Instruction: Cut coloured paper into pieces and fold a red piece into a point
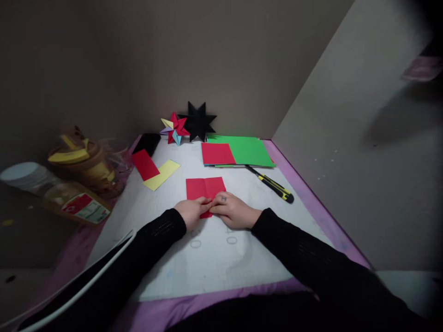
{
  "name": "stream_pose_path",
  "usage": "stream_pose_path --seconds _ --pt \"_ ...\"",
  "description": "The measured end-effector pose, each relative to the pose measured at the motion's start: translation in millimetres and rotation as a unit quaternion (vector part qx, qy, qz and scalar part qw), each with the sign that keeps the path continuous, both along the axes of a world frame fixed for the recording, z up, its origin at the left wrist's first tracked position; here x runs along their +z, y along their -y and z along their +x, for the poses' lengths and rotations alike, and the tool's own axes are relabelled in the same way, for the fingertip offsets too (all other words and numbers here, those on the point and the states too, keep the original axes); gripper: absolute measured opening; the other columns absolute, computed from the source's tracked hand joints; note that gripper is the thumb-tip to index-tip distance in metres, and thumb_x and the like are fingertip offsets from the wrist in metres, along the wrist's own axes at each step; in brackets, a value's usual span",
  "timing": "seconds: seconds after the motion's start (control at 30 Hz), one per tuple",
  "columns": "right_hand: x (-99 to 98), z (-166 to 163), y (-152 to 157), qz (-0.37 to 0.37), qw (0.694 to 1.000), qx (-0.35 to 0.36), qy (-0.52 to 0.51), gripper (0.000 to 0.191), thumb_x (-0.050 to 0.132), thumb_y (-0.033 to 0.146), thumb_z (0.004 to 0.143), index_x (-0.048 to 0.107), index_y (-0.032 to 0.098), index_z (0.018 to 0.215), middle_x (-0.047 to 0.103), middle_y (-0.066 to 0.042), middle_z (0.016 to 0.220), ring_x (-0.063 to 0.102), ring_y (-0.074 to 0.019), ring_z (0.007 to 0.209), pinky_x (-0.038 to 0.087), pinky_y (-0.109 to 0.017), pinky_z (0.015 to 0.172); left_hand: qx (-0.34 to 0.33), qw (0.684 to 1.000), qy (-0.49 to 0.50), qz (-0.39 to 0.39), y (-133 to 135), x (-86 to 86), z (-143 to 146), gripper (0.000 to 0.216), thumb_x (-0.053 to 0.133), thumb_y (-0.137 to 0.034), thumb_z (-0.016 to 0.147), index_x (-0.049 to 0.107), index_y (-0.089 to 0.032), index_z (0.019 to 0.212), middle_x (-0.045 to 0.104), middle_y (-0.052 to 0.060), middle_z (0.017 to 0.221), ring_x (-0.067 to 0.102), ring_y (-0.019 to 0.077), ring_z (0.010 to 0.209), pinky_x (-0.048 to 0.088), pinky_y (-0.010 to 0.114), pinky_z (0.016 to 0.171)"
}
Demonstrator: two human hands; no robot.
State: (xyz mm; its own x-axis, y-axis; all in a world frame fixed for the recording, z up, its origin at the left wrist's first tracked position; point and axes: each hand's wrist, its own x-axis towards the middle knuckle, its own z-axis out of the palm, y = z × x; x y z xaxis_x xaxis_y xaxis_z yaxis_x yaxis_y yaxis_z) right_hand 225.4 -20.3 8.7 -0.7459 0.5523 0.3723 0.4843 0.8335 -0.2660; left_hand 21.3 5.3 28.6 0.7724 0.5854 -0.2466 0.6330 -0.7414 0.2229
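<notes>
A red sheet of paper [196, 187] with a crease down its middle lies on the white board [214, 263]. My left hand [192, 213] is closed at the sheet's near edge, its fingers pressed onto the paper. Meeting it there, my right hand [232, 210] pinches the same near edge, with a ring on one finger. The fingertips of both hands almost touch and hide the near part of the paper. Beyond the sheet lie a smaller red paper strip [145, 165] and a yellow paper strip [162, 175].
A yellow-black utility knife [272, 184] lies right of the sheet, near a green paper stack [251, 150] topped by a red square [217, 153]. Behind stand a multicoloured paper star [176, 128] and a black star [199, 121]. Bottles, a brown cup [86, 166] and a phone [147, 144] are left.
</notes>
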Motion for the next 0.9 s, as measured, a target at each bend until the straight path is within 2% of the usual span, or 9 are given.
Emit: stream_pose_path --seconds 0.33,0.57,0.73,0.83,0.9 --pt "0.0 -1 10 -0.031 0.999 0.014 0.009 0.021 0.047 0.012 0.082 0.067 0.019 0.084 0.056 -0.007 0.084 0.046 -0.0177 0.083 0.039 -0.037 0.079 0.013 1.000 -0.003 0.008 4 3.7 0 0.053 0.041 -0.023 0.080 0.041 -0.026 0.134 0.044 0.004 0.136 0.058 0.0216 0.103 0.048 0.028 0.075" --pt "-4.1 4 18 -0.036 0.999 0.005 0.001 0.026 0.046 0.011 0.081 0.067 0.022 0.094 0.051 -0.005 0.078 0.043 -0.0166 0.077 0.039 -0.034 0.073 0.013 1.000 0.015 -0.012 1 -1.8 -4 0.062 0.047 -0.020 0.076 0.036 -0.028 0.137 0.038 0.000 0.141 0.054 0.0210 0.111 0.046 0.027 0.081" --pt "-3.5 6 16 -0.033 0.999 0.012 -0.036 0.029 0.045 0.007 0.078 0.066 0.020 0.093 0.054 -0.005 0.079 0.046 -0.0171 0.078 0.041 -0.036 0.075 0.013 1.000 0.004 -0.007 4 0.1 -5 0.067 0.049 -0.017 0.073 0.034 -0.028 0.137 0.036 0.000 0.143 0.053 0.0220 0.113 0.047 0.028 0.083" --pt "-2.9 6 16 -0.010 0.997 -0.028 -0.066 0.031 0.045 0.007 0.078 0.063 0.019 0.101 0.057 -0.007 0.088 0.047 -0.0191 0.086 0.041 -0.038 0.080 0.016 1.000 -0.015 0.003 6 3.8 -5 0.068 0.048 -0.014 0.073 0.034 -0.030 0.137 0.036 -0.001 0.143 0.056 0.0220 0.108 0.049 0.029 0.078" --pt "-3.0 6 16 0.007 0.997 -0.063 -0.051 0.035 0.045 0.008 0.079 0.060 0.019 0.108 0.057 -0.008 0.091 0.047 -0.0201 0.088 0.040 -0.039 0.081 0.013 1.000 -0.027 0.009 8 6.8 -4 0.067 0.047 -0.013 0.073 0.035 -0.032 0.137 0.035 -0.002 0.143 0.059 0.0223 0.103 0.050 0.029 0.074"
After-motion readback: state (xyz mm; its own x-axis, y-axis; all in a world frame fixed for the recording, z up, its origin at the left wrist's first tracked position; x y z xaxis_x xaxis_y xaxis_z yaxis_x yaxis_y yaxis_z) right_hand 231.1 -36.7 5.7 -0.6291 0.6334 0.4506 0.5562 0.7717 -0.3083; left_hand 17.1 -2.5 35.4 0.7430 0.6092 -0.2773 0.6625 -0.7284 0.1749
